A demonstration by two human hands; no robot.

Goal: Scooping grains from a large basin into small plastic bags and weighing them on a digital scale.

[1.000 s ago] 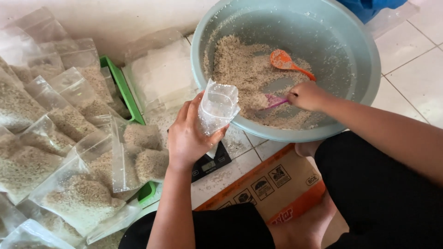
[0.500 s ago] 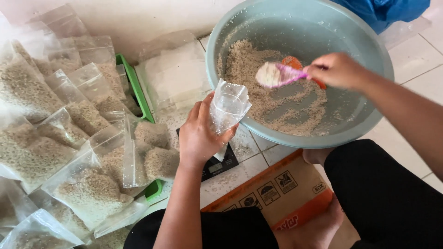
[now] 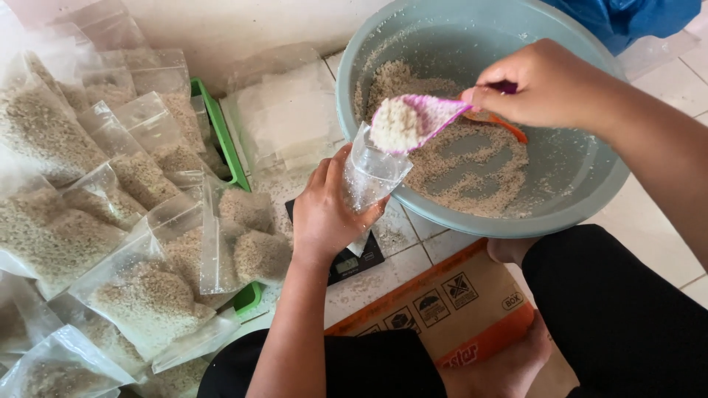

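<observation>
Now the left hand (image 3: 324, 214) has its grip clamped around a small clear plastic bag (image 3: 369, 173), held upright with its mouth open, just at the 9 o'clock rim of the grey-green basin (image 3: 590, 199). At about 2 o'clock from that hand, the right hand (image 3: 542, 85) pinches the handle of a pink scoop (image 3: 413, 121), heaped with pale grain and poised just above the bag's mouth. Loose grain (image 3: 472, 173) covers part of the basin's bottom, where an orange spoon (image 3: 505, 125) lies partly hidden behind the scoop. A small black scale (image 3: 354, 262) sits on the tiled floor below the left hand. Filled bags (image 3: 110, 191) are piled at 9 o'clock, and a cardboard box (image 3: 442, 309) lies at 6 o'clock.
</observation>
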